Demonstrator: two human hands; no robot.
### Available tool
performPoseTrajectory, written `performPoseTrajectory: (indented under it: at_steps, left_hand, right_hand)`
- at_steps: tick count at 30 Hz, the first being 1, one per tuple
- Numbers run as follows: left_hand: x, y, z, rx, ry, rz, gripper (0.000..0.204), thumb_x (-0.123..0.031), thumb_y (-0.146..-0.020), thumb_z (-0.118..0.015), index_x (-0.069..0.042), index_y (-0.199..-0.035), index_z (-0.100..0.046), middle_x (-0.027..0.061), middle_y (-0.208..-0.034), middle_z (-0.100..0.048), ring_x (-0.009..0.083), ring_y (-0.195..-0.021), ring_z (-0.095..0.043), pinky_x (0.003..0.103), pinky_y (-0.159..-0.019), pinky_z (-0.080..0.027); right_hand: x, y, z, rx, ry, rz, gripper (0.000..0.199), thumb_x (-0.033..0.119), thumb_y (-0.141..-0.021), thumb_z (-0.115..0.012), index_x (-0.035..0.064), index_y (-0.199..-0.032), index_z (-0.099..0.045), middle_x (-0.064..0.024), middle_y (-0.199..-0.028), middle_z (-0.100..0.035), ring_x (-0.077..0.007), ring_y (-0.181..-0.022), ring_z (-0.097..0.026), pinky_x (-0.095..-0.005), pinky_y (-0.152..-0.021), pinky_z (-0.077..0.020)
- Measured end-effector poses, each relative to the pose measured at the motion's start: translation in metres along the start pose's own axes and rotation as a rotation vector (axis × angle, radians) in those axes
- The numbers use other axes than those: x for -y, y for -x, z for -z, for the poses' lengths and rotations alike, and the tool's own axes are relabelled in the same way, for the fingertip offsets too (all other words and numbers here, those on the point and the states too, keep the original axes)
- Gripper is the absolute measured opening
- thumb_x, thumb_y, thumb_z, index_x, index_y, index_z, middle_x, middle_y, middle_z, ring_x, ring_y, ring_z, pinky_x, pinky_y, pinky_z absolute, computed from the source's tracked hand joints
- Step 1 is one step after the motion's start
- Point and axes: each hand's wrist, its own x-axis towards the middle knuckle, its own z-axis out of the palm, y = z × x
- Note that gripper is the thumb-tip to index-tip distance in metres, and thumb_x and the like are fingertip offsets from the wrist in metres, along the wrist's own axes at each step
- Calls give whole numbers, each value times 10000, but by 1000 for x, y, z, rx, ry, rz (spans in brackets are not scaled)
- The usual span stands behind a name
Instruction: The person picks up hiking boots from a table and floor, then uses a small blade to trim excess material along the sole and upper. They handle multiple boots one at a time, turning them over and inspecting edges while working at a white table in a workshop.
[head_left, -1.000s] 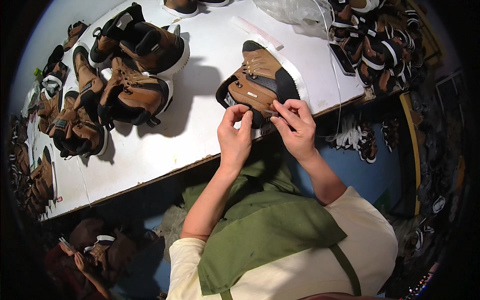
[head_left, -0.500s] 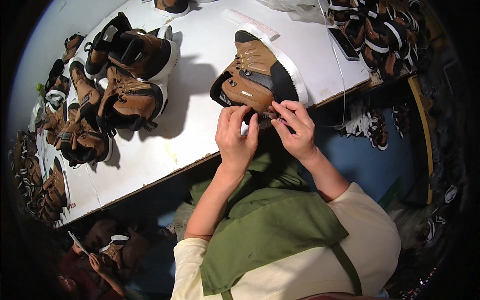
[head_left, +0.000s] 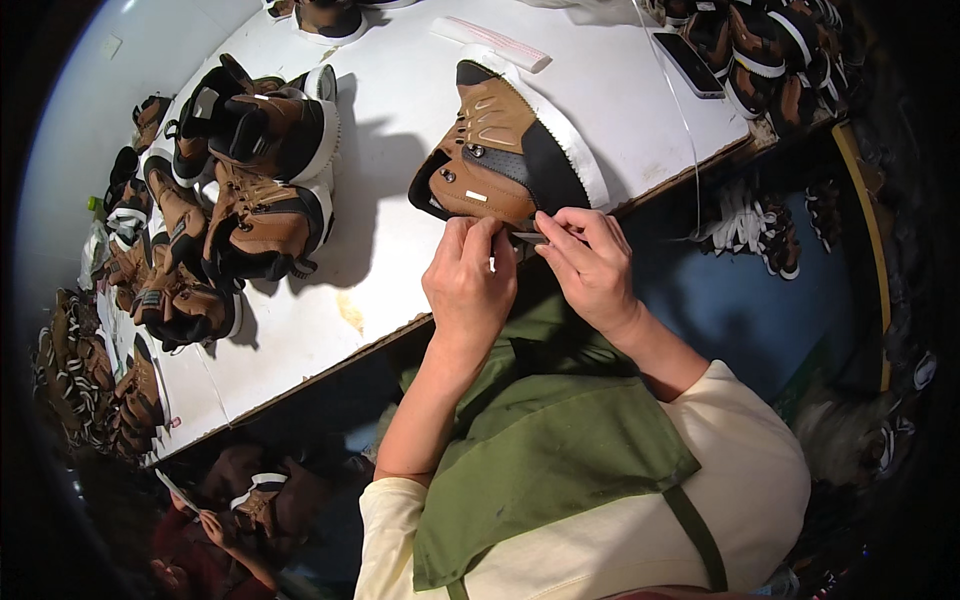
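Observation:
A brown and black lace-less boot (head_left: 495, 165) with a white sole lies on its side near the table's front edge, toe pointing away. Its heel end faces me. My left hand (head_left: 468, 275) is closed in a pinch at the back edge of the boot's collar; the fingertips are partly hidden. Close beside it, my right hand (head_left: 592, 265) pinches a small, thin dark tool (head_left: 530, 238) against the heel edge. The exact kind of tool cannot be made out. Both wrists are near the table rim.
More brown boots (head_left: 265, 215) stand and lie in a cluster at the left. Others are piled at the far right (head_left: 765, 60), near a phone (head_left: 688, 65). A pale strip (head_left: 490, 43) lies beyond the boot. A white cord (head_left: 680, 120) hangs over the edge. Another person (head_left: 225, 535) sits lower left.
The thin dark tool in my right hand shows more plainly against the heel edge. Both hands stay at the boot, while the whole view has shifted slightly.

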Motion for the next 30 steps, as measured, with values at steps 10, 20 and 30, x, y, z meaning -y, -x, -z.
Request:
performPoseTrajectory:
  at_steps: [10, 20, 30]
  left_hand:
    - [2, -4, 5, 110, -21, -12, 147, 82, -778, -596, 18, -892, -528, 143, -816, -535, 314, -695, -572, 374, -584, -474]
    - [7, -2, 8, 157, 143, 89, 145, 104, -798, -576, 17, -887, -500, 144, -813, -525, 300, -686, -554, 352, -596, -460]
    - [9, -4, 10, 163, 130, 58, 140, 106, -802, -580, 18, -880, -504, 135, -813, -528, 276, -680, -556, 344, -593, -459]
  right_hand:
    - [5, 0, 0, 17, 60, 41, 344, 54, -686, -712, 39, -1023, -642, -41, -903, -580, -197, -761, -574, -324, -669, -430]
    - [6, 0, -1, 40, 43, 23, 297, 83, -726, -683, 34, -1016, -633, -46, -917, -570, -203, -780, -573, -331, -678, -426]
    - [9, 0, -5, 26, 60, 27, 260, 73, -735, -668, 33, -992, -652, -36, -909, -576, -192, -787, -576, -321, -668, -424]
